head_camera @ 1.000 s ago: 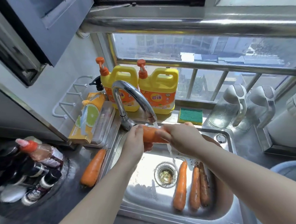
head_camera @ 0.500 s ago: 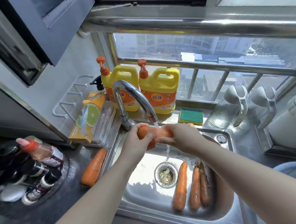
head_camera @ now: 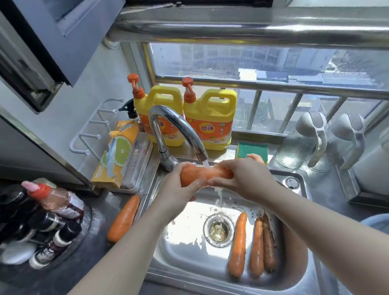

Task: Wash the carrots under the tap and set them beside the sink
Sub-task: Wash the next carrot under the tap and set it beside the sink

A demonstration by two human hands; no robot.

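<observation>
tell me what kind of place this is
Most likely a home kitchen by a window: a steel sink with a curved tap running over a carrot, yellow detergent jugs on the sill, and condiment bottles on the counter at the left.

Held carrot (head_camera: 193,173) under running tap (head_camera: 179,126), three carrots (head_camera: 257,247) in sink (head_camera: 225,293), fifth carrot (head_camera: 123,219) beside it

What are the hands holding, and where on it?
Both hold one carrot: the left hand grips its thick end, the right hand the other end.
</observation>
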